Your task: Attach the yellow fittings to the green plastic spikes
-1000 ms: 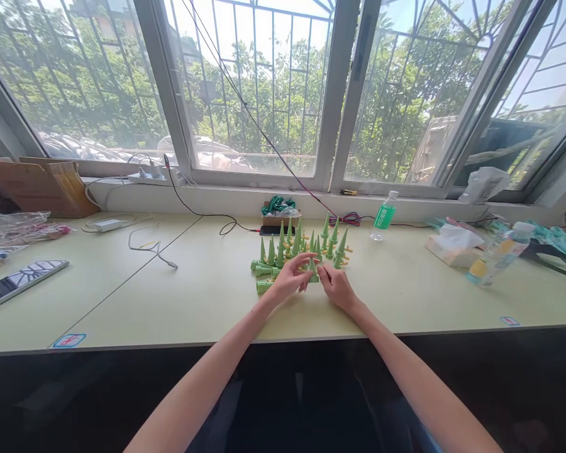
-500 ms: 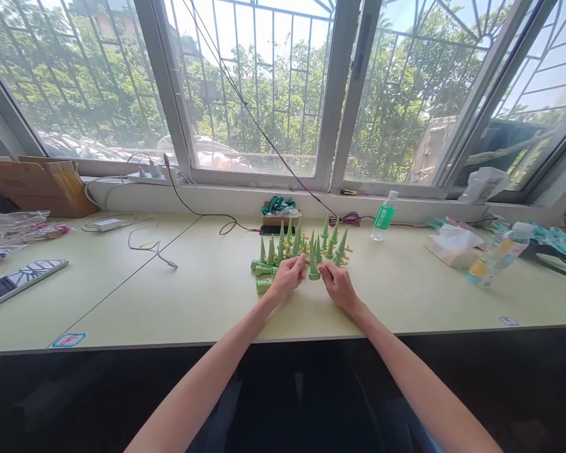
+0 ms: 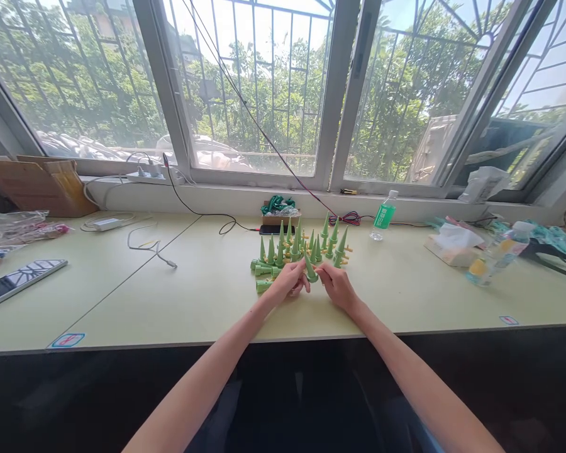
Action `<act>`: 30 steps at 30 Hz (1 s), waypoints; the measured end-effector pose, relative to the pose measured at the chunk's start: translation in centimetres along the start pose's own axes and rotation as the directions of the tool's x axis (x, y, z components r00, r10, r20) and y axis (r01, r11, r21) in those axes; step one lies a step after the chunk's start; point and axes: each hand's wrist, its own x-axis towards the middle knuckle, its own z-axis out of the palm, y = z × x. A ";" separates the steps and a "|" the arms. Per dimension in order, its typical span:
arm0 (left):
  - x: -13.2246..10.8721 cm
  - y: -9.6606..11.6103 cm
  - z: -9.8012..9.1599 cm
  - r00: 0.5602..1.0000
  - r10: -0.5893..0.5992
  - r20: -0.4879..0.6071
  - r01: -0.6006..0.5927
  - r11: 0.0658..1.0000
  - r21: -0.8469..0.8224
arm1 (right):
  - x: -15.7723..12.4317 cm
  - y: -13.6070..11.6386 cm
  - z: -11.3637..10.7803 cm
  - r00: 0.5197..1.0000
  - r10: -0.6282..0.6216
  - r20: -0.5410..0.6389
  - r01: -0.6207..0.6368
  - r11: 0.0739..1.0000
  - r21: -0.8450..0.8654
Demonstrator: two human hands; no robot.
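Between my two hands is a green cone-shaped watering spike, tilted with its tip toward the upper left. My left hand is closed on its left side, some fingers curled below. At the right of its base, my right hand is closed with thumb and forefinger pinched; whether a small part lies in that pinch is hidden. Just beyond my hands stand several more green spikes, many with yellow side pieces. A few green spikes lie on their sides with their round ends facing left, beside my left wrist.
A black phone lies behind the spikes, before a small box of green material. To the right stand a green-labelled bottle, a tissue box and a tilted bottle. Cables and a tablet lie left.
The spike in my hands has gone from upright to leaning left. My left fingers have shifted lower around it; my right hand has barely moved.
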 end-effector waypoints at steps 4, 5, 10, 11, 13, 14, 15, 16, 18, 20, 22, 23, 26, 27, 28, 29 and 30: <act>-0.2 0.3 0.0 1.000 0.026 -0.006 -0.026 1.000 0.018 | 0.0 0.2 0.1 1.000 0.003 -0.015 -0.004 0.999 -0.036; -0.2 0.3 0.0 0.999 0.040 -0.001 -0.040 0.999 0.029 | 0.0 0.3 0.1 1.000 0.006 -0.019 -0.007 0.999 -0.042; -0.4 0.5 0.0 0.997 0.083 -0.010 -0.081 0.989 0.120 | -0.1 0.9 0.4 0.998 0.043 -0.049 -0.046 0.998 -0.051; -0.4 0.5 0.0 0.996 0.089 -0.014 -0.086 0.987 0.138 | -0.1 0.9 0.4 0.997 0.047 -0.054 -0.050 0.998 -0.050; -0.5 0.5 0.1 0.994 0.109 -0.016 -0.104 0.979 0.173 | 0.0 1.0 0.4 0.997 0.052 -0.063 -0.055 0.998 -0.044; -0.6 0.5 0.1 0.992 0.122 -0.019 -0.116 0.975 0.192 | 0.0 0.9 0.4 0.996 0.054 -0.068 -0.057 0.997 -0.042; -0.7 0.4 0.1 0.990 0.138 -0.025 -0.130 0.968 0.213 | 0.0 0.9 0.4 0.996 0.057 -0.072 -0.060 0.997 -0.043; -0.7 0.4 0.2 0.987 0.157 -0.034 -0.145 0.961 0.238 | 0.0 0.8 0.4 0.995 0.060 -0.077 -0.064 0.997 -0.046; -0.8 0.2 0.2 0.978 0.202 -0.053 -0.178 0.939 0.296 | 0.1 0.7 0.4 0.995 0.064 -0.082 -0.069 0.996 -0.058; -0.8 0.1 0.2 0.966 0.249 -0.065 -0.211 0.912 0.353 | 0.1 0.6 0.4 0.995 0.068 -0.079 -0.073 0.995 -0.067; -0.8 0.1 0.2 0.958 0.280 -0.067 -0.233 0.890 0.392 | 0.2 0.5 0.5 0.995 0.068 -0.078 -0.073 0.995 -0.071; -0.8 0.1 0.2 0.955 0.289 -0.067 -0.240 0.884 0.402 | 0.2 0.5 0.5 0.995 0.067 -0.080 -0.073 0.995 -0.074; -0.7 0.1 0.3 0.951 0.299 -0.072 -0.247 0.881 0.403 | 0.2 0.5 0.5 0.993 0.064 -0.096 -0.072 0.994 -0.081; -0.6 0.2 0.4 0.951 0.300 -0.073 -0.248 0.885 0.395 | 0.2 0.5 0.5 0.993 0.065 -0.097 -0.072 0.994 -0.080; -0.6 0.2 0.4 0.951 0.301 -0.077 -0.250 0.889 0.383 | 0.2 0.5 0.5 0.993 0.065 -0.097 -0.072 0.994 -0.078; -0.5 0.2 0.4 0.950 0.300 -0.082 -0.251 0.896 0.367 | 0.2 0.5 0.4 0.993 0.064 -0.099 -0.072 0.995 -0.076; -0.3 0.2 0.4 0.951 0.297 -0.090 -0.250 0.904 0.346 | 0.2 0.5 0.4 0.993 0.063 -0.104 -0.071 0.995 -0.074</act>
